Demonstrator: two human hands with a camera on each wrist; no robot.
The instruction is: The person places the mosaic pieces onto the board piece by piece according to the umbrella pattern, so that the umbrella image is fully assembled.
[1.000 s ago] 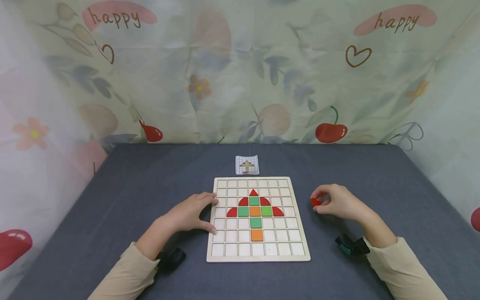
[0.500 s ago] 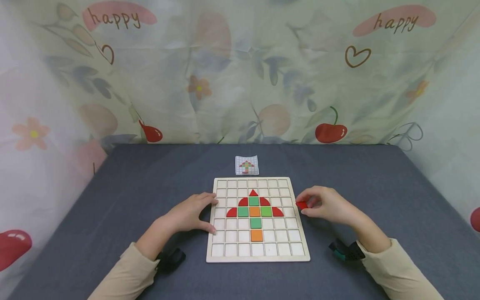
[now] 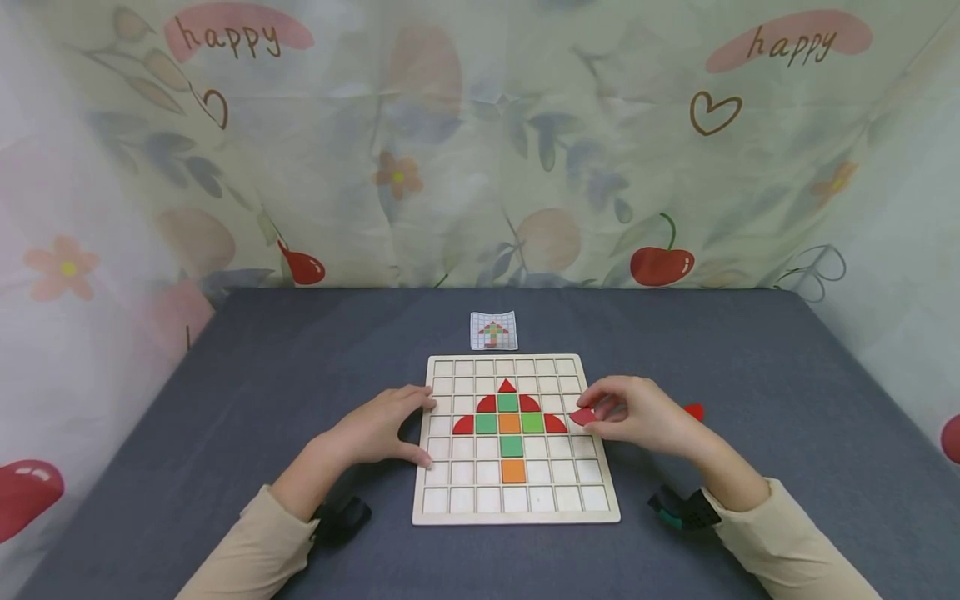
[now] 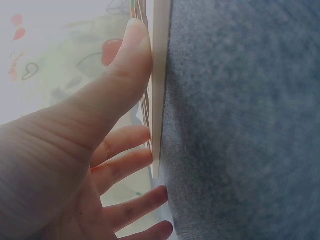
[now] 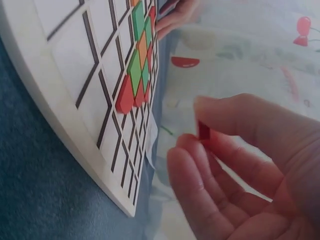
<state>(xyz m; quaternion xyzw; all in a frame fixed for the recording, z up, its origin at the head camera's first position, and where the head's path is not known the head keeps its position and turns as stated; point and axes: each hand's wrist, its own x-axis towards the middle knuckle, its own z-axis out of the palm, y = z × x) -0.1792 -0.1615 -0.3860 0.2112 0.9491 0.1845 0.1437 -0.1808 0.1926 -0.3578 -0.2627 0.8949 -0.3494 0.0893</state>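
A wooden grid board (image 3: 540, 500) lies on the dark cloth. Green and orange squares, red quarter-circle pieces and a red triangle (image 3: 507, 387) sit in its cells. My left hand (image 3: 378, 425) rests at the board's left edge, thumb and fingertips touching the rim, fingers spread. Between thumb and fingers, my right hand (image 3: 645, 417) pinches a red piece (image 3: 581, 416) with a curved edge, over the right side of the board. In the right wrist view this red piece (image 5: 203, 131) shows only as a thin sliver, mostly hidden by the fingers.
Beyond the board lies a small printed card (image 3: 483, 342) with a gridded pattern. Another red piece (image 3: 693, 411) is on the cloth behind my right wrist, partly hidden. A patterned curtain (image 3: 465, 167) hangs along the table's far edge.
My right hand has moved left with the red piece, from beside the board to over its right columns. The other red piece has come into view behind the wrist. My left hand stays put.
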